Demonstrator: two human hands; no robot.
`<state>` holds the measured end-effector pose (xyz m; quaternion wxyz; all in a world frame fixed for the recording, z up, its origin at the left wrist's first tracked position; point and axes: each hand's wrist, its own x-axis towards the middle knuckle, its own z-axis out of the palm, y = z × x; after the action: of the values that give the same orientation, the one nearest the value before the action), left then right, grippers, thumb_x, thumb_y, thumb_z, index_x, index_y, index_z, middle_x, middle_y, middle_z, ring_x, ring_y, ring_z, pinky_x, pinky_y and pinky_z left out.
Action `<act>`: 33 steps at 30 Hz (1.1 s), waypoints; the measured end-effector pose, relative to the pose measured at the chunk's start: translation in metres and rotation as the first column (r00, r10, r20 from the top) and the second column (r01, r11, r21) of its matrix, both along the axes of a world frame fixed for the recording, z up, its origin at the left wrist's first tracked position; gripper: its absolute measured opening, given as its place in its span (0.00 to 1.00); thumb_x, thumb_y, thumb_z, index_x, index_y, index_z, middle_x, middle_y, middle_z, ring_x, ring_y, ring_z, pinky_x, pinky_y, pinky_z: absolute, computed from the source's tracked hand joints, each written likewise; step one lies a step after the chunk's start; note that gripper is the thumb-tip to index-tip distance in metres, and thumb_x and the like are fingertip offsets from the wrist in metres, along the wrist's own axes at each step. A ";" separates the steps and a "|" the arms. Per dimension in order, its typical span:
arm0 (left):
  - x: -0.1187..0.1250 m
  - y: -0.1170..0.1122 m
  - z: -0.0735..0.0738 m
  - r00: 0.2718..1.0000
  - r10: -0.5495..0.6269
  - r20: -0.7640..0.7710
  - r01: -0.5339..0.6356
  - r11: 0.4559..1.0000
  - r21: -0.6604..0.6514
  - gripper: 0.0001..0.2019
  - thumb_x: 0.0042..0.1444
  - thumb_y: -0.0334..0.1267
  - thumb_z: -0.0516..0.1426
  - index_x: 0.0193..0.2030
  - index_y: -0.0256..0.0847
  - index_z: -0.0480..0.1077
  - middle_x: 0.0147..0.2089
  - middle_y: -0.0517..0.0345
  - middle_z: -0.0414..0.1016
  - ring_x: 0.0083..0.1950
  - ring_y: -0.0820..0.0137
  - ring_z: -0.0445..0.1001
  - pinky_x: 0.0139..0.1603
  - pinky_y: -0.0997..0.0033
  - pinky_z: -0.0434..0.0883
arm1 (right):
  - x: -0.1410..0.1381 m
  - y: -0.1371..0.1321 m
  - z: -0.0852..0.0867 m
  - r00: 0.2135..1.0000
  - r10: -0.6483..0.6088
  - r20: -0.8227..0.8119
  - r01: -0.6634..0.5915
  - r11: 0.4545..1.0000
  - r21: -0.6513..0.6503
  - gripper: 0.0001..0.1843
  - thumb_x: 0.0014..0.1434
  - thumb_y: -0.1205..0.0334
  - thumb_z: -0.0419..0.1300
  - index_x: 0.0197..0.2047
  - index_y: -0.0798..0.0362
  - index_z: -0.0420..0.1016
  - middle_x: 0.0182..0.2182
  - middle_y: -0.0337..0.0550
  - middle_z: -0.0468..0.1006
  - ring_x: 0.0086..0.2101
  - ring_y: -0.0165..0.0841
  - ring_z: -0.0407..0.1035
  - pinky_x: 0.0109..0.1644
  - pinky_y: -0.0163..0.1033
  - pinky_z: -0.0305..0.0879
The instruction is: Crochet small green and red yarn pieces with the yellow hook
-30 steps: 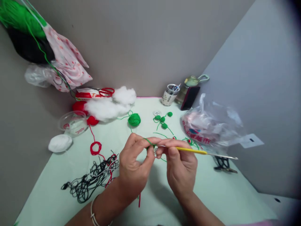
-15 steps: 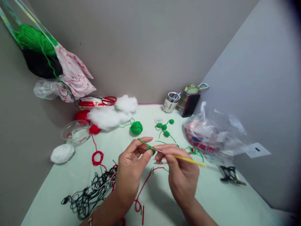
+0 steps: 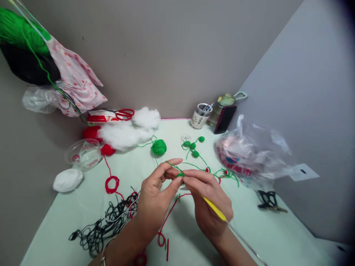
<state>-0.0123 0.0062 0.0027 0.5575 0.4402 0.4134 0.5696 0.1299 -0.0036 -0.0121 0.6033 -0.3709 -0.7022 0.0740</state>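
My left hand [image 3: 155, 194] pinches a small green crochet piece [image 3: 180, 174] between thumb and fingers, with green yarn running over the raised index finger. My right hand [image 3: 212, 194] meets it there, thumb and fingertips closed at the piece's right edge. A crochet hook with a yellow handle [image 3: 215, 209] lies across the right palm, its metal shaft slanting back to the lower right. My fingers hide part of the piece. Beyond my hands sit a green yarn ball [image 3: 159, 147] and several small green crocheted balls [image 3: 193, 146] with loose tails.
White stuffing [image 3: 124, 133], red-handled scissors [image 3: 125, 115] and a clear plastic tub [image 3: 83, 155] are at left. Tangled black cord [image 3: 97, 232] lies near my left forearm. A pen tin [image 3: 200, 117], phone [image 3: 225, 119], plastic bag [image 3: 249, 151] and black claw clip [image 3: 270, 202] stand right.
The hook has swung from pointing at the green piece to lying back in my right palm, metal shaft toward the lower right. My right fingertips have moved left onto the piece. The view has shifted slightly.
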 end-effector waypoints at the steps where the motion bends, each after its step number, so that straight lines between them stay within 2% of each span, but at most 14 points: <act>1: -0.001 0.000 0.000 1.000 0.000 0.011 0.000 1.000 -0.010 0.15 0.57 0.32 0.68 0.51 0.47 0.82 0.37 0.60 0.81 0.42 0.71 0.80 0.48 0.73 0.76 | 0.000 0.000 0.001 0.999 0.009 -0.038 -0.010 1.000 -0.025 0.22 0.64 0.80 0.63 0.53 0.46 0.83 0.45 0.46 0.83 0.41 0.35 0.81 0.39 0.38 0.79; 7: -0.004 0.002 -0.002 0.999 -0.019 0.035 0.021 0.999 -0.039 0.15 0.57 0.34 0.70 0.51 0.48 0.83 0.37 0.61 0.80 0.41 0.73 0.77 0.49 0.75 0.74 | 0.006 -0.006 0.005 0.995 0.054 -0.078 -0.066 0.986 -0.155 0.17 0.65 0.77 0.63 0.51 0.47 0.83 0.40 0.44 0.81 0.40 0.34 0.78 0.39 0.38 0.78; 11: -0.004 0.001 -0.002 0.998 -0.028 0.065 0.031 0.998 -0.050 0.14 0.55 0.35 0.71 0.49 0.47 0.84 0.36 0.61 0.80 0.40 0.72 0.77 0.48 0.74 0.75 | 0.004 -0.010 0.002 0.999 0.020 -0.045 -0.026 0.993 -0.117 0.21 0.65 0.78 0.61 0.53 0.46 0.83 0.43 0.46 0.82 0.39 0.34 0.79 0.36 0.37 0.78; 15: 0.000 0.001 -0.003 0.989 -0.062 0.133 0.076 0.992 -0.098 0.11 0.54 0.36 0.72 0.45 0.45 0.83 0.34 0.61 0.78 0.39 0.71 0.77 0.46 0.74 0.75 | 0.002 -0.009 0.004 0.999 -0.041 -0.017 0.039 0.996 -0.080 0.23 0.65 0.80 0.60 0.54 0.45 0.83 0.46 0.46 0.83 0.42 0.35 0.80 0.40 0.38 0.79; 18: 0.001 0.002 -0.005 0.982 -0.071 0.174 0.095 0.987 -0.131 0.13 0.55 0.37 0.71 0.48 0.45 0.82 0.35 0.61 0.76 0.37 0.72 0.75 0.43 0.74 0.74 | 0.004 -0.007 0.005 0.998 -0.040 -0.039 0.035 0.993 -0.114 0.20 0.66 0.79 0.60 0.53 0.47 0.82 0.43 0.45 0.85 0.42 0.36 0.81 0.43 0.39 0.80; 22: -0.002 0.005 -0.005 0.990 -0.052 0.129 0.068 0.990 -0.123 0.18 0.56 0.37 0.70 0.54 0.46 0.81 0.36 0.61 0.75 0.36 0.73 0.73 0.43 0.72 0.74 | 0.008 -0.006 0.006 1.000 0.009 -0.009 -0.011 0.989 -0.145 0.18 0.66 0.77 0.60 0.52 0.48 0.81 0.41 0.45 0.85 0.42 0.36 0.81 0.44 0.40 0.80; 27: -0.006 0.009 -0.005 0.999 -0.026 0.038 0.030 0.994 -0.101 0.15 0.58 0.38 0.69 0.52 0.45 0.82 0.35 0.61 0.76 0.33 0.73 0.72 0.38 0.73 0.73 | 0.009 -0.010 0.004 0.997 0.041 0.069 -0.032 0.992 -0.121 0.19 0.66 0.79 0.60 0.54 0.52 0.80 0.46 0.48 0.84 0.45 0.34 0.81 0.48 0.37 0.78; 33: -0.006 0.010 -0.006 0.998 -0.018 0.060 0.025 0.991 -0.132 0.15 0.55 0.36 0.70 0.50 0.45 0.82 0.33 0.63 0.76 0.31 0.74 0.71 0.37 0.74 0.73 | 0.010 -0.009 0.004 0.994 0.062 -0.094 -0.081 0.972 -0.221 0.15 0.70 0.74 0.57 0.50 0.49 0.81 0.43 0.44 0.84 0.44 0.34 0.79 0.46 0.39 0.78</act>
<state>-0.0186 0.0165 -0.0031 0.6034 0.3898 0.4291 0.5475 0.1397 -0.0129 -0.0078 0.5842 -0.4075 -0.6755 0.1906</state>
